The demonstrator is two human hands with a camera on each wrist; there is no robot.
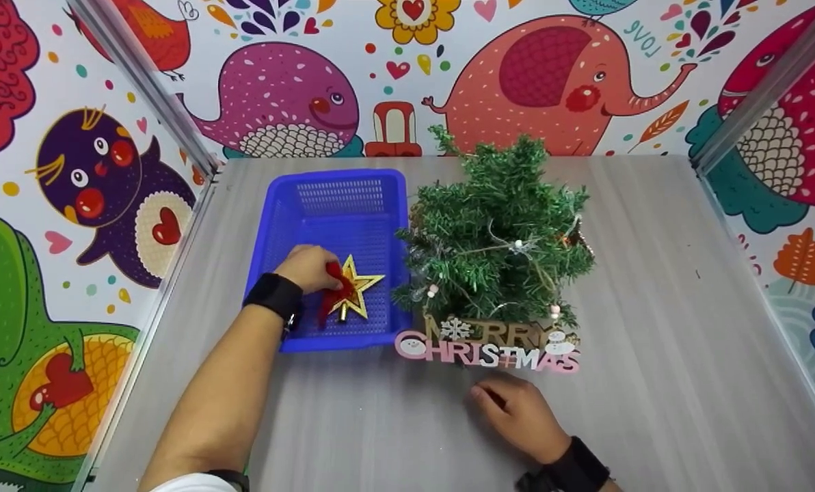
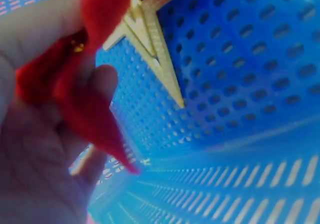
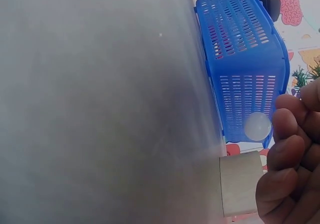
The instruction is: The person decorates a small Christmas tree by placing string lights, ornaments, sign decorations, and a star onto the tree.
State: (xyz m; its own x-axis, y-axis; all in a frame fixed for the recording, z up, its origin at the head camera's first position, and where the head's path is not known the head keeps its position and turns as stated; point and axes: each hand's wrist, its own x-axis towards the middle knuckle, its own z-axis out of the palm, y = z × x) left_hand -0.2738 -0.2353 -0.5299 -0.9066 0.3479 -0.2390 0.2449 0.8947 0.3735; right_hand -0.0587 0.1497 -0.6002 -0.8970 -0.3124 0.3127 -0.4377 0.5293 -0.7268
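Note:
Inside the blue basket point(image 1: 288, 344), my left hand point(image 1: 306, 268) pinches a red velvet bow point(image 1: 326, 305) between thumb and fingers. In the left wrist view the bow point(image 2: 92, 116) shows a pointed tail and a small gold bit at its middle. A gold star point(image 1: 355, 290) lies on the basket floor beside the bow, which partly covers it. My right hand point(image 1: 522, 415) holds nothing. It is over the tabletop in front of the Christmas tree, its fingers loosely curled.
Right of the basket stands a small green Christmas tree point(image 1: 493, 239) with ornaments on it. A "Merry Christmas" sign point(image 1: 496, 355) hangs at its front, above my right hand. A clear ball point(image 3: 257, 126) shows in the right wrist view. Patterned walls point(image 1: 394, 82) bound the grey table point(image 1: 653, 328).

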